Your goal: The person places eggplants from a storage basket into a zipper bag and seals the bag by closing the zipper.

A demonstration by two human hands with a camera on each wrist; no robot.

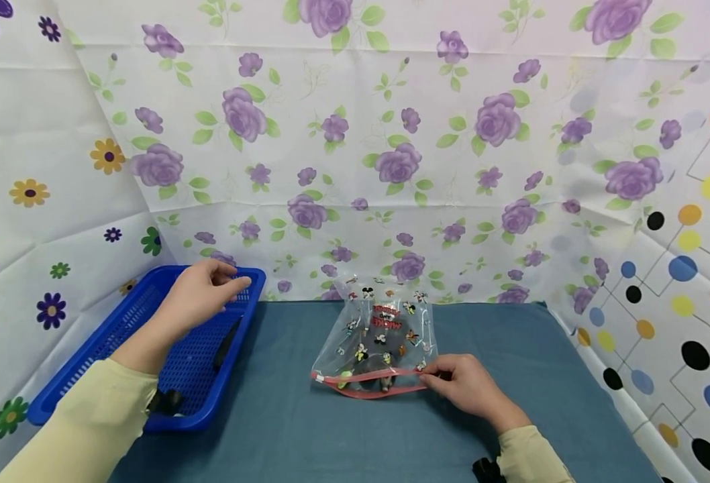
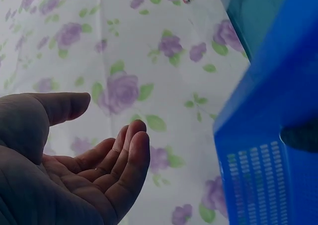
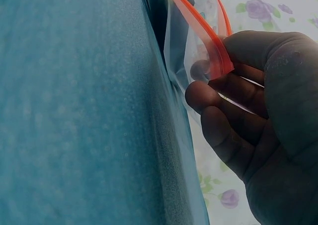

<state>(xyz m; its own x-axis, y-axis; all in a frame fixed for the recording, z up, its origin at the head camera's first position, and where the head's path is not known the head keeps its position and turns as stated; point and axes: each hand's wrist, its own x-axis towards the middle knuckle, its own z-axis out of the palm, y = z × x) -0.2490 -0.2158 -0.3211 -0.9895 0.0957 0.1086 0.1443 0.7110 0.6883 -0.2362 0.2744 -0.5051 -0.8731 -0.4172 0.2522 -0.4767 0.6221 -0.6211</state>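
Note:
A clear zip bag (image 1: 355, 342) printed with cartoon figures lies on the table, its red-edged mouth toward me and parted. Dark items and something yellow-green show through the plastic; their kind is hard to make out. My right hand (image 1: 466, 386) pinches the right corner of the red zip edge (image 3: 211, 46) between thumb and fingers. Above the blue basket (image 1: 200, 419) hovers my left hand (image 1: 200, 295), its fingers loosely bent. In the left wrist view, nothing lies in that left palm (image 2: 79, 170).
Inside the basket lie a dark elongated item (image 1: 227, 345) along its right wall and a small black object (image 1: 170, 401) near its front. A blue-green cloth (image 1: 282, 436) covers the table. Flowered sheets (image 1: 355, 168) hang behind and to the sides.

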